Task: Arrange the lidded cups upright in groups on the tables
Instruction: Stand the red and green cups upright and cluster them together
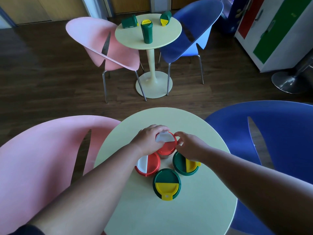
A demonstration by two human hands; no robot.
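Note:
Several lidded cups stand upright in a cluster on the near round table [169, 209]. My left hand [149, 139] grips the far red cup with a red-and-white lid [166, 144] from its left side. My right hand [189, 146] touches that cup's right rim with curled fingers. Beside it stand a second red cup [147, 164] and two green cups with yellow flaps [185, 164] [166, 183]. On the far round table [169, 36], one green cup [147, 32] stands upright and two green cups [129, 22] [165, 18] lie on their sides.
Pink chairs [42, 167] [108, 46] stand left of each table and blue chairs [274, 150] [191, 31] stand to their right. A white cabinet with red and green panels [277, 31] is at the far right, with a metal stool base [286, 82] below it.

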